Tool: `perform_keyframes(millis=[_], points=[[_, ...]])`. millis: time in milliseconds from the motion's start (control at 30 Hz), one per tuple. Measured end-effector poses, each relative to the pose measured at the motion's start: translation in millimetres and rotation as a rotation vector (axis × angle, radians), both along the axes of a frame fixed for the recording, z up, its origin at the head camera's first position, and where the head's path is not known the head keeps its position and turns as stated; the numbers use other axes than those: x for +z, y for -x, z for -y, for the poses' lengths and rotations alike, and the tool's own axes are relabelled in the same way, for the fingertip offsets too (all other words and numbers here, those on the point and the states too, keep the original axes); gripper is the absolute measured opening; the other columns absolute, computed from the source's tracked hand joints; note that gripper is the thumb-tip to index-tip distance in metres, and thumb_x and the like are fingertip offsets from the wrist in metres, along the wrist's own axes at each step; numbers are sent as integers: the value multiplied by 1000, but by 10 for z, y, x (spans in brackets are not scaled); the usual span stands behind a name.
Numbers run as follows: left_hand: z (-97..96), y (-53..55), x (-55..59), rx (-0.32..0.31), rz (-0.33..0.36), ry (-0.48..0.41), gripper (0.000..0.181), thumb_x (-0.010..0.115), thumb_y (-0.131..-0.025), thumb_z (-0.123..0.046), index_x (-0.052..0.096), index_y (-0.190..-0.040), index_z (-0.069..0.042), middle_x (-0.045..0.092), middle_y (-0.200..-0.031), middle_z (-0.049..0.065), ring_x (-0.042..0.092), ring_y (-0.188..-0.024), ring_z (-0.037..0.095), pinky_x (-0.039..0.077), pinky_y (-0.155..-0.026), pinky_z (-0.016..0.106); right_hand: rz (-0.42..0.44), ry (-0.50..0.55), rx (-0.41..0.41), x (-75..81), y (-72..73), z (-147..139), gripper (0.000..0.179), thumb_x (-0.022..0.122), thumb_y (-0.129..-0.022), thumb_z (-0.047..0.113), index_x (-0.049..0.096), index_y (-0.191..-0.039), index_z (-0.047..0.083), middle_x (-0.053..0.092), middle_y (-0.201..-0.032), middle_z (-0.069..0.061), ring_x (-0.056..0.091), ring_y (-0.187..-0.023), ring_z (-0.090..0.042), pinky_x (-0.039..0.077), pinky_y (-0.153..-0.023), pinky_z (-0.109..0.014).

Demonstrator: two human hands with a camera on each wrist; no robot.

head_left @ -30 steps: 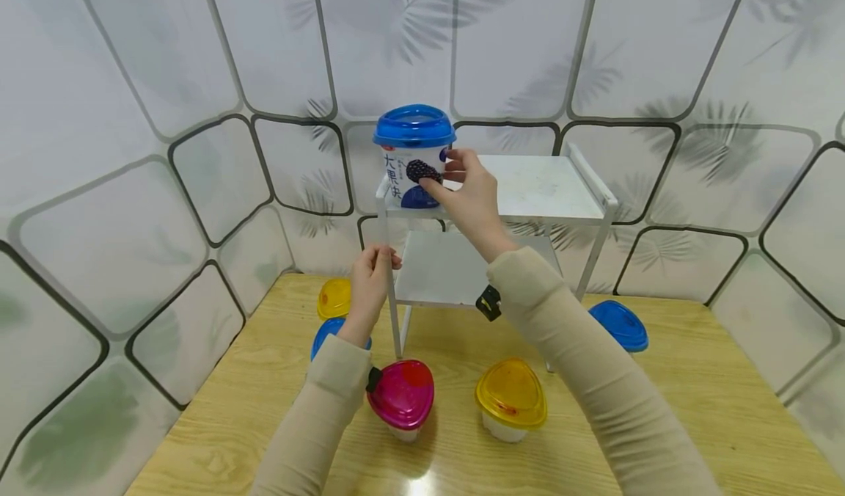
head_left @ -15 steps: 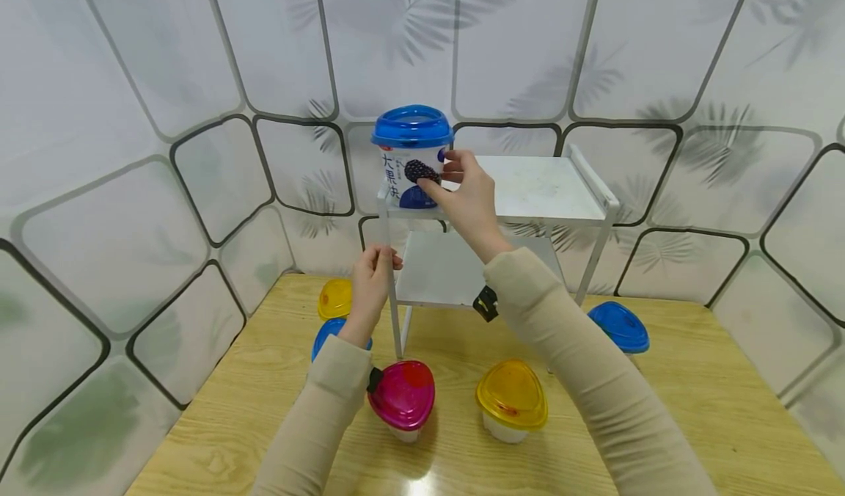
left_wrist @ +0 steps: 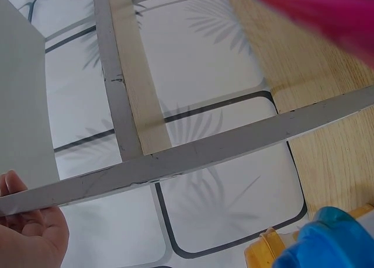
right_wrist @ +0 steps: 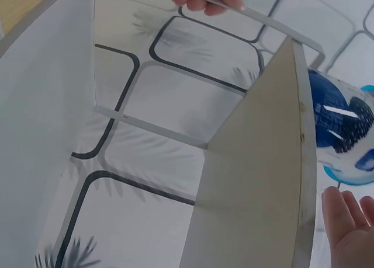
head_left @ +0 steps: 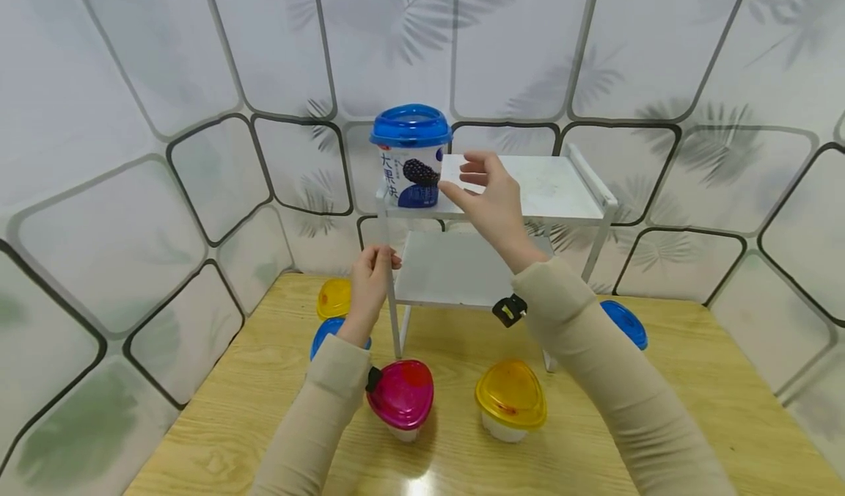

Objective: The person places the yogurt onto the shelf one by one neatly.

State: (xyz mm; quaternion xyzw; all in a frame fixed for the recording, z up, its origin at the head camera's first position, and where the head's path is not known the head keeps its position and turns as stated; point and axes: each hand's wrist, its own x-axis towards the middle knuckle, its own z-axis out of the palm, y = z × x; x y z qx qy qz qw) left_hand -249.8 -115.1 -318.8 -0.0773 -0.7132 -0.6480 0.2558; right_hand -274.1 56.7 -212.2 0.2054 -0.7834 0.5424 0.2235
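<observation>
A yogurt cup (head_left: 417, 162) with a blue lid and a blackberry picture stands upright on the top left of a white two-tier shelf rack (head_left: 548, 188). Just right of the cup is my right hand (head_left: 491, 202), fingers spread and holding nothing. The right wrist view shows a small gap between those fingertips and the cup (right_wrist: 345, 119). My left hand (head_left: 371, 287) grips the rack's front left leg (head_left: 394, 320). In the left wrist view, the left hand (left_wrist: 32, 239) has fingers and thumb on either side of that leg (left_wrist: 222, 142).
In front of the rack stand a magenta-lidded cup (head_left: 401, 395) and a yellow-lidded cup (head_left: 511, 393). Left of it are another yellow-lidded cup (head_left: 334, 298) and a blue-lidded cup (head_left: 326, 332), partly hidden. A blue-lidded cup (head_left: 626, 323) sits at right. Patterned cloth surrounds the wooden table (head_left: 713, 393).
My right hand has let go of the yogurt cup and moved slightly right, fingers opening. The cup stays on the top shelf. My left hand keeps its grip on the rack leg.
</observation>
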Motion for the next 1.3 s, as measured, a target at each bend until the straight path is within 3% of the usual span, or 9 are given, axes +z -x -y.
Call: perform_keyframes(millis=[267, 400, 567, 833, 1100, 1167, 1300], points=[[39, 186, -173, -12, 14, -35, 25, 42, -94, -12, 55, -90, 9, 59, -82, 22, 57, -74, 29, 47, -78, 38, 28, 27, -4, -14, -91, -280, 52, 69, -78, 20, 45, -121, 2, 50, -116, -12, 51, -103, -19, 45, -84, -28], [33, 195, -177, -7, 13, -30, 27, 41, -94, -15, 55, -89, 8, 59, -81, 20, 57, -74, 28, 48, -77, 35, 11, 20, 4, -40, -146, -396, 51, 69, -78, 19, 46, -119, 2, 51, -116, -13, 51, -103, -18, 45, -83, -29], [33, 199, -174, -12, 9, -31, 29, 41, -94, -17, 55, -90, 8, 59, -81, 20, 57, -74, 30, 47, -78, 40, -6, -9, -5, -86, -236, -546, 48, 69, -78, 18, 47, -117, 0, 52, -114, -14, 52, -102, -19, 46, -83, -29], [52, 192, -169, -3, 35, -34, 28, 41, -95, -14, 54, -93, 10, 59, -82, 19, 56, -70, 15, 46, -79, 40, 5, -80, 27, -220, -428, -820, 48, 66, -80, 15, 45, -119, -3, 51, -115, -14, 51, -104, -22, 44, -84, -25], [78, 212, -175, -5, 5, -38, 29, 41, -95, -15, 54, -90, 10, 59, -82, 22, 57, -72, 23, 46, -78, 43, 15, -131, -34, -386, -549, -1075, 44, 66, -80, 15, 48, -117, -1, 54, -110, -11, 53, -100, -18, 44, -81, -19], [57, 152, -122, -12, -1, -44, 27, 40, -95, -12, 54, -88, 10, 58, -82, 26, 57, -73, 30, 45, -79, 46, 17, -140, -48, -432, -572, -1133, 42, 65, -81, 14, 48, -116, -1, 53, -109, -12, 53, -99, -17, 44, -81, -18], [38, 135, -127, -8, -9, -36, 25, 41, -94, -11, 54, -87, 8, 59, -81, 24, 57, -69, 21, 46, -78, 44, 20, -142, -57, -547, -606, -1255, 38, 64, -81, 11, 49, -113, -4, 53, -107, -16, 53, -95, -13, 43, -79, -14]])
